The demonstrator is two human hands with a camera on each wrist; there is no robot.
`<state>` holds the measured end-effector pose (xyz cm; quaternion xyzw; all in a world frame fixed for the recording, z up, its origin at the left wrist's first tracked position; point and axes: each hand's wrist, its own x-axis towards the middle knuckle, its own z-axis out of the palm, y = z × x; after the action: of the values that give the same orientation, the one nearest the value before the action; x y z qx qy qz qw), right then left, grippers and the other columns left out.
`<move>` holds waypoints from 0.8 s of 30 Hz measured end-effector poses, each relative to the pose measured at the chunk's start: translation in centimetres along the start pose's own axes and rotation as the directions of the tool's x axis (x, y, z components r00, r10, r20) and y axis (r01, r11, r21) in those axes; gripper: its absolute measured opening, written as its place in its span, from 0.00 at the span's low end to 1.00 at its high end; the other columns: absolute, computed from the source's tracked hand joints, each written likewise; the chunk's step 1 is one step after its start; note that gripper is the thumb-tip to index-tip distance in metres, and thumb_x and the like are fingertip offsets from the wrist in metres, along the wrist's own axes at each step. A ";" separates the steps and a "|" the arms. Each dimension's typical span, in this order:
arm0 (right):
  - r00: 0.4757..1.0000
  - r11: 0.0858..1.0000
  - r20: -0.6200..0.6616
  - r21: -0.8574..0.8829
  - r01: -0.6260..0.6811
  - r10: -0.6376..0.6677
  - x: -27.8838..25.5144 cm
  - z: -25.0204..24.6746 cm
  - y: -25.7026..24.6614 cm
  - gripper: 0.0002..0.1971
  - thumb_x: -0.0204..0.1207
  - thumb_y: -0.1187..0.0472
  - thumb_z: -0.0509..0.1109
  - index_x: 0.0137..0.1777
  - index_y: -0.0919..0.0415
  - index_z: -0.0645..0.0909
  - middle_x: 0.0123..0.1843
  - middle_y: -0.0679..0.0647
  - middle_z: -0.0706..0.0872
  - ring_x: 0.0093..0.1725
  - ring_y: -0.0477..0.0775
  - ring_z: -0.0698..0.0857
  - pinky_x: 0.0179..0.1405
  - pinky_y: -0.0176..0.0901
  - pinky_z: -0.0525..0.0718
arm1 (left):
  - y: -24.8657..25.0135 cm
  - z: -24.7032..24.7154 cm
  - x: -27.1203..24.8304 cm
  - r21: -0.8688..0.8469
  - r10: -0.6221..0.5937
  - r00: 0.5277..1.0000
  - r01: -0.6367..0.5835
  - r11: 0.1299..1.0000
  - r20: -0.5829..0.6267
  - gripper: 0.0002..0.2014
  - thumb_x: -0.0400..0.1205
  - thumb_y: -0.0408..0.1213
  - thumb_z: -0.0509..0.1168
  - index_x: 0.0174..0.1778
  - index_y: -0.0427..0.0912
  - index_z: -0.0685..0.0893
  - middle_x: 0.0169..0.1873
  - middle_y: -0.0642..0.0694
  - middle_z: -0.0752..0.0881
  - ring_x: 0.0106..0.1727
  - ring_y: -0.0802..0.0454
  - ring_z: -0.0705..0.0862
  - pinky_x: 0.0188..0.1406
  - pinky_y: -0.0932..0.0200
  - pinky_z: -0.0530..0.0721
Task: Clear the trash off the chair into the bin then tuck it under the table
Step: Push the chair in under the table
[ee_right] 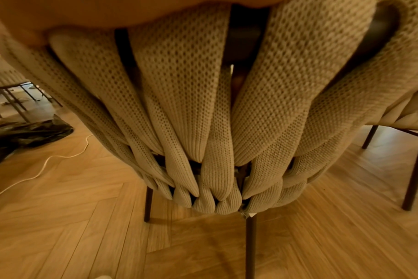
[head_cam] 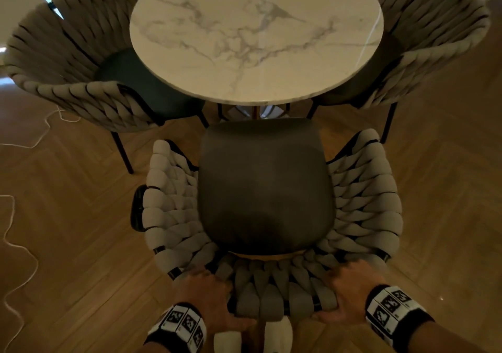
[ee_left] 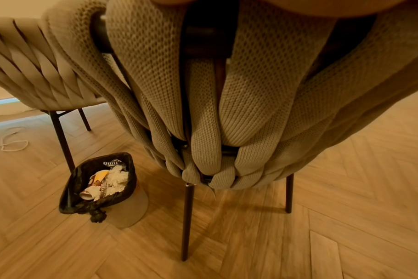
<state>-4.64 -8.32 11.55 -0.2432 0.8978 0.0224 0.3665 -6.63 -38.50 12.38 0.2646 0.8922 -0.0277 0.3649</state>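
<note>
The chair (head_cam: 266, 187) has a dark bare seat and a woven beige back, and stands just short of the round marble table (head_cam: 255, 34). My left hand (head_cam: 209, 295) grips the top of the chair back on the left; my right hand (head_cam: 347, 290) grips it on the right. Both wrist views look down the woven back (ee_left: 227, 94) (ee_right: 215, 113). The bin (ee_left: 103, 186), lined with a black bag, stands on the floor left of the chair and holds cups and crumpled paper.
Two matching chairs (head_cam: 81, 62) (head_cam: 423, 34) are tucked at the table's left and right. White cords (head_cam: 16, 233) trail over the wooden floor at left. A black plastic bag (ee_right: 24, 136) lies on the floor. My feet (head_cam: 252, 336) are behind the chair.
</note>
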 end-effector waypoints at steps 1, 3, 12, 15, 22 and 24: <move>1.000 1.000 0.005 0.007 0.001 -0.001 0.2 0.0 0.1 0.47 0.54 0.13 0.45 0.44 0.53 0.83 0.40 0.51 0.88 0.34 0.56 0.80 0.40 0.46 0.81 | 0.0 -0.2 -0.1 -0.001 0.002 1.000 -0.002 1.000 0.023 0.48 0.58 0.84 0.47 0.69 0.58 0.69 0.67 0.48 0.79 0.67 0.45 0.76 0.71 0.44 0.68; 1.000 1.000 -0.010 -0.016 -0.002 0.002 0.8 -0.4 0.7 0.48 0.53 0.13 0.43 0.43 0.52 0.84 0.39 0.51 0.89 0.35 0.56 0.85 0.40 0.47 0.84 | -0.1 -0.3 0.4 -0.003 -0.003 1.000 0.003 1.000 0.017 0.48 0.57 0.85 0.45 0.59 0.54 0.79 0.56 0.48 0.85 0.57 0.45 0.82 0.62 0.46 0.76; 0.993 0.994 -0.096 -0.068 -0.080 0.073 2.7 -1.8 0.7 0.47 0.52 0.12 0.42 0.46 0.49 0.83 0.39 0.50 0.89 0.36 0.55 0.85 0.38 0.45 0.82 | -2.9 0.0 2.4 -0.017 -0.017 0.998 0.016 1.000 -0.052 0.53 0.50 0.89 0.36 0.53 0.57 0.81 0.50 0.50 0.87 0.50 0.47 0.83 0.58 0.47 0.79; 0.993 0.997 -0.103 -0.033 -0.065 0.061 2.9 -1.0 0.9 0.52 0.51 0.12 0.38 0.64 0.43 0.74 0.49 0.50 0.89 0.44 0.57 0.87 0.46 0.50 0.84 | -2.9 -0.4 2.3 -0.023 -0.007 1.000 0.007 1.000 -0.009 0.50 0.53 0.87 0.39 0.55 0.57 0.81 0.51 0.49 0.87 0.51 0.47 0.83 0.59 0.47 0.80; 0.992 0.987 -0.027 0.106 -0.118 0.121 1.5 -2.6 -0.7 0.53 0.54 0.15 0.39 0.75 0.45 0.64 0.71 0.53 0.79 0.68 0.58 0.77 0.70 0.58 0.74 | -2.6 -1.1 1.1 -0.101 -0.065 0.994 0.056 0.993 -0.091 0.46 0.59 0.84 0.45 0.60 0.54 0.78 0.58 0.49 0.85 0.60 0.47 0.80 0.71 0.46 0.71; 0.983 0.979 0.037 0.095 -0.180 0.177 1.2 -3.1 -1.5 0.46 0.62 0.19 0.51 0.74 0.48 0.67 0.68 0.54 0.81 0.65 0.58 0.80 0.68 0.56 0.76 | -3.0 -1.4 -0.1 -0.187 -0.084 0.996 0.076 0.979 -0.033 0.35 0.68 0.75 0.53 0.62 0.53 0.76 0.60 0.47 0.83 0.61 0.45 0.79 0.68 0.44 0.74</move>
<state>-6.72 -10.80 13.23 -0.1430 0.9107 0.0147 0.3872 -8.91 -40.75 13.06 0.1938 0.9081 0.0462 0.3684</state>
